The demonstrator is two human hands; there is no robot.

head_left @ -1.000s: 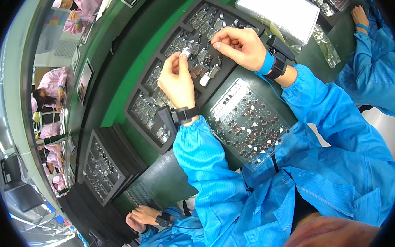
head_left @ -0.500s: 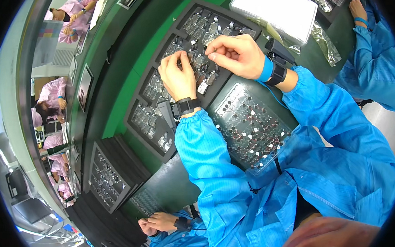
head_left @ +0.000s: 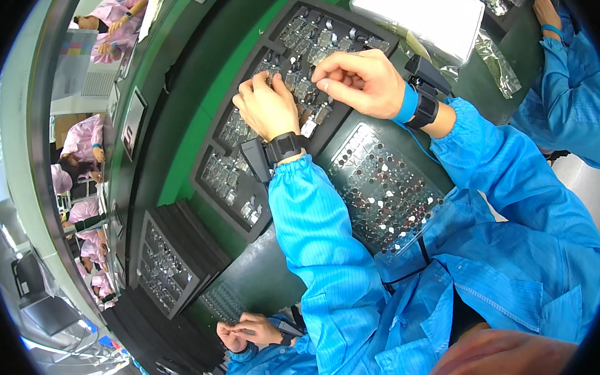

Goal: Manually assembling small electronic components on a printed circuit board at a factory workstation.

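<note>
Under both my hands lies a black foam tray (head_left: 253,233) packed with small circuit boards (head_left: 220,175). Palm down over the middle of it, my left hand (head_left: 268,108) has its thumb and forefinger apart, with the fingertips bent down close to the boards. My right hand (head_left: 366,84) hovers at the tray's right side, thumb and forefinger pinched together, the other fingers curled. Whatever sits in that pinch is too small to make out. Nearer to me, a clear plastic tray (head_left: 338,144) carries many small round parts (head_left: 383,195), dark, white and reddish.
A white-topped box (head_left: 416,15) and crumpled clear bags (head_left: 497,65) lie at the far right. Stacked black foam trays (head_left: 190,239) stand at left. Co-workers' hands show at the lower left (head_left: 250,330) and upper right (head_left: 547,13). A blue cord (head_left: 417,141) runs from my right wrist.
My left hand has shifted slightly left, and its thumb and forefinger have spread apart. The right hand stays in nearly the same place, still pinched.
</note>
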